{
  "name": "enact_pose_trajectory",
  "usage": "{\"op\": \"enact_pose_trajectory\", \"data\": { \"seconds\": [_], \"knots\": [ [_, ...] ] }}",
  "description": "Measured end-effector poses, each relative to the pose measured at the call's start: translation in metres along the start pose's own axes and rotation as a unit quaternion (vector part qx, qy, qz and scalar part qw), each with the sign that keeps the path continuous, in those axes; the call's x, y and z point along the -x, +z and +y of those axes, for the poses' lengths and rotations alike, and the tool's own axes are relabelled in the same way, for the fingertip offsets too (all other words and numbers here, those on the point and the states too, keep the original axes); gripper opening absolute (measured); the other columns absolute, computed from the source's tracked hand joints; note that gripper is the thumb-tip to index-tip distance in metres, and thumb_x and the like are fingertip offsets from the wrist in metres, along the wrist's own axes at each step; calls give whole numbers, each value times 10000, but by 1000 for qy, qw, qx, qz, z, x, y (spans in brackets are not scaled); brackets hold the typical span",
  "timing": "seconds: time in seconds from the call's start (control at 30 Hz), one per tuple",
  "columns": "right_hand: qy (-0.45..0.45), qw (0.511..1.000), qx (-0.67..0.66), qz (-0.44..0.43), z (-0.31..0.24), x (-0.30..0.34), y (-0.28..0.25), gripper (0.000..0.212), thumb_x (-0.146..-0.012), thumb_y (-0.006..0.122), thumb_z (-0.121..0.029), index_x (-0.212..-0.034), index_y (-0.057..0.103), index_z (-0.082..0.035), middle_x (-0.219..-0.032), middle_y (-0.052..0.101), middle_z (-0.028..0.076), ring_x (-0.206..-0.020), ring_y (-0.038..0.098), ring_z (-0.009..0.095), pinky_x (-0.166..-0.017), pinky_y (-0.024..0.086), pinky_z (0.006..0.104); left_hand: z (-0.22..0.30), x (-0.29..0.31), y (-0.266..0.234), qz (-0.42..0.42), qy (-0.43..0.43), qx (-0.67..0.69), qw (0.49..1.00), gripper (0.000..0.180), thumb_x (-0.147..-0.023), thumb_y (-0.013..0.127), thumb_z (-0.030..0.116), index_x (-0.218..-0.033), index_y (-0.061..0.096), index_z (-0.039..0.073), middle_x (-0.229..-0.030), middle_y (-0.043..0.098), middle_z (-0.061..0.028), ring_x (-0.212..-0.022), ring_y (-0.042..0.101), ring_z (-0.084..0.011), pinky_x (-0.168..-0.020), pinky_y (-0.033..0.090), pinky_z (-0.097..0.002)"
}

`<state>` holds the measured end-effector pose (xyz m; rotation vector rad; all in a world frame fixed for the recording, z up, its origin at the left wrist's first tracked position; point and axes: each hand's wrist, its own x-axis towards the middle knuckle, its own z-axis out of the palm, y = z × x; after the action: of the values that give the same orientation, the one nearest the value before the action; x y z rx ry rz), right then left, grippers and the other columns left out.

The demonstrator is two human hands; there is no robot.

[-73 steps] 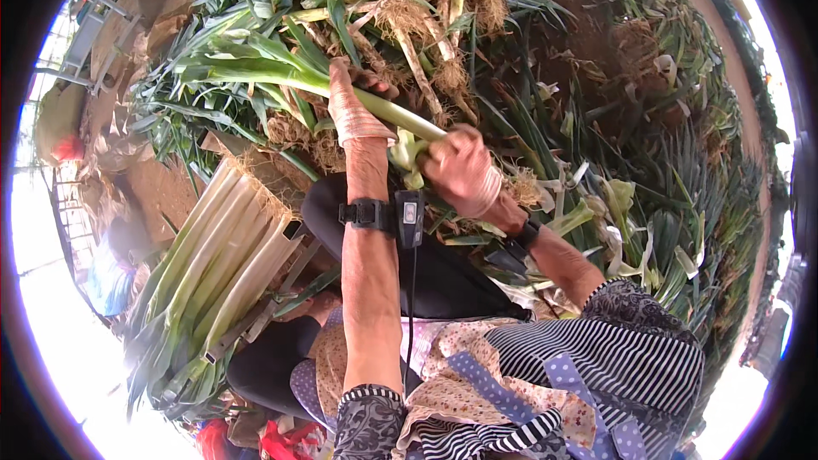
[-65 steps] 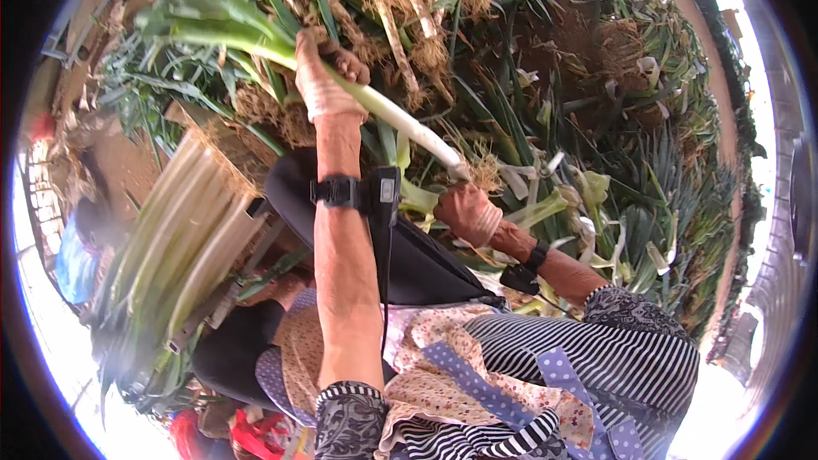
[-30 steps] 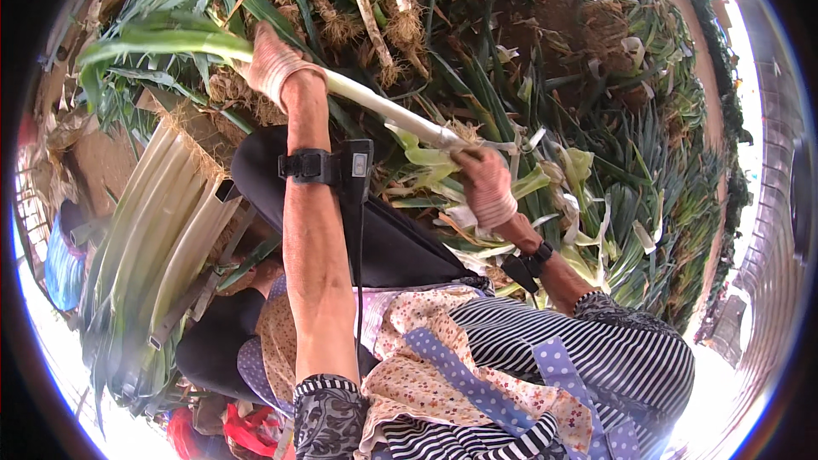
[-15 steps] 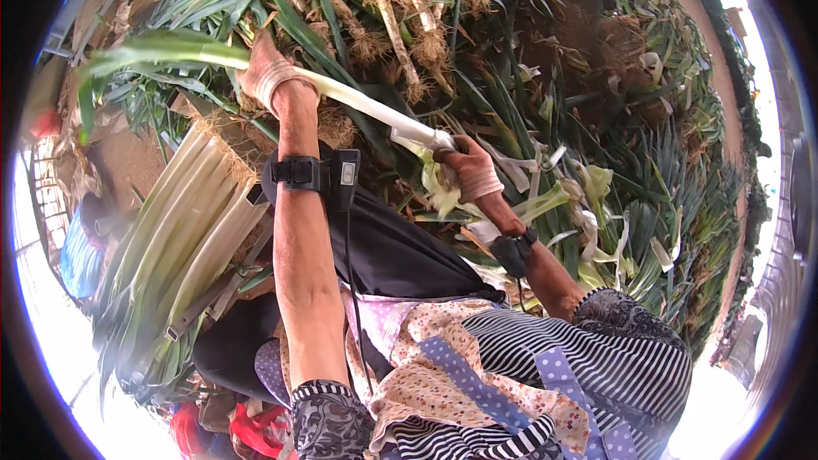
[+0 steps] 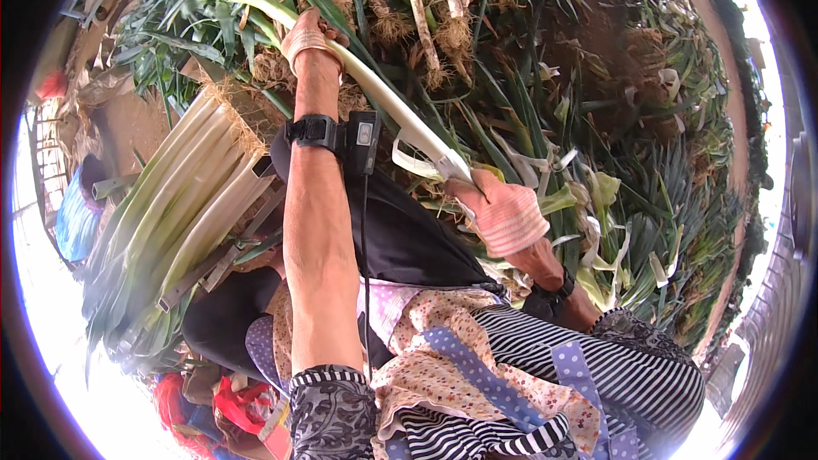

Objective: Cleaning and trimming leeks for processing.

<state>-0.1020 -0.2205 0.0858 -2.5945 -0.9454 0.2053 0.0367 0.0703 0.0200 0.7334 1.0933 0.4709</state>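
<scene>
A long leek (image 5: 388, 102) slants across in front of me, its green leaves at the upper left and its white stem running down to the right. My left hand (image 5: 313, 41), in a pale glove-like wrap, is closed round the stem near the leaves. At the white lower end, my right hand (image 5: 501, 211) in a pink-and-white striped glove has its fingers closed on the stem. A small dark sliver shows by those fingers; I cannot make out what it is. A loose peeled strip (image 5: 413, 160) hangs beside the lower stem.
Leeks with white stems (image 5: 183, 179) lie lined up on a metal-framed stand at the left. Untrimmed leeks with roots (image 5: 452, 30) are heaped at the far side. Stripped leaves (image 5: 605, 192) cover the ground at the right. Red plastic bags (image 5: 243, 405) lie at the lower left.
The leek has swung to a steeper slant, with its leafy end moving up and right. My left hand has shifted right, and my right hand has moved down and right and turned its back toward view.
</scene>
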Motion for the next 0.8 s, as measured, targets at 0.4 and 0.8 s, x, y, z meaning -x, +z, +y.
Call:
{"op": "enact_pose_trajectory", "data": {
  "seconds": [0.4,0.8],
  "knots": [
    [248,962,92,-67,69,134,-72,349,-810,676,-335,-1114,642,-167,-656,649,82,-542,626,179,-514,506,311,16,-17,4,2,13,163,987,157,-839,605,117,-793,485,28,-521,456,-29,-403,458,-139,-395,455,-294],
    [-33,908,-415,47,82,-71,-12,363,-903,561,-309,-1134,568,-28,-1180,557,102,-1037,569,192,-850,492,281,-5,31,-6,-465,-146,397,778,194,-835,627,227,-769,521,79,-572,388,41,-439,363,-86,-374,319,-236]
  ]
}}
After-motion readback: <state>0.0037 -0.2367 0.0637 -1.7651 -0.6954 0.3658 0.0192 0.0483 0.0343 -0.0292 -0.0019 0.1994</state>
